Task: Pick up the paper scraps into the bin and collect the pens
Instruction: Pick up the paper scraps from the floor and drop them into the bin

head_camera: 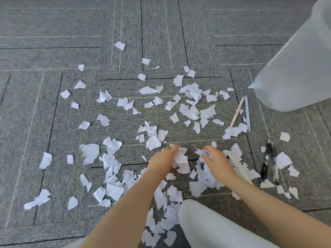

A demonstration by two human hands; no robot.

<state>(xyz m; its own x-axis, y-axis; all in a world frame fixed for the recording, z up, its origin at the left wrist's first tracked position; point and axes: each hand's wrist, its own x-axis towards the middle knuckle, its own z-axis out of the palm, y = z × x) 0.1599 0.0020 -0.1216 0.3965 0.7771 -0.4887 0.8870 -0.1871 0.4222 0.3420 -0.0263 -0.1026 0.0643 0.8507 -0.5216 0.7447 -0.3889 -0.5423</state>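
White paper scraps (152, 142) lie scattered across the grey carpet, thickest in the middle and near my knees. My left hand (162, 161) rests low on the pile, its fingers closed around a scrap (180, 157). My right hand (215, 159) is curled over a crumpled wad of scraps (206, 153). A translucent white bin (293, 72) stands at the upper right. A pink pen (237, 111) and a pale blue pen (247, 113) lie side by side below the bin. Two black pens (266, 158) lie further right. A white pen (239, 167) lies partly under scraps beside my right wrist.
The floor is grey carpet tiles with dark and light line patterns (53, 122). My knee in light trousers (211, 224) fills the bottom centre. Lone scraps reach far left (36, 199) and far back (120, 45).
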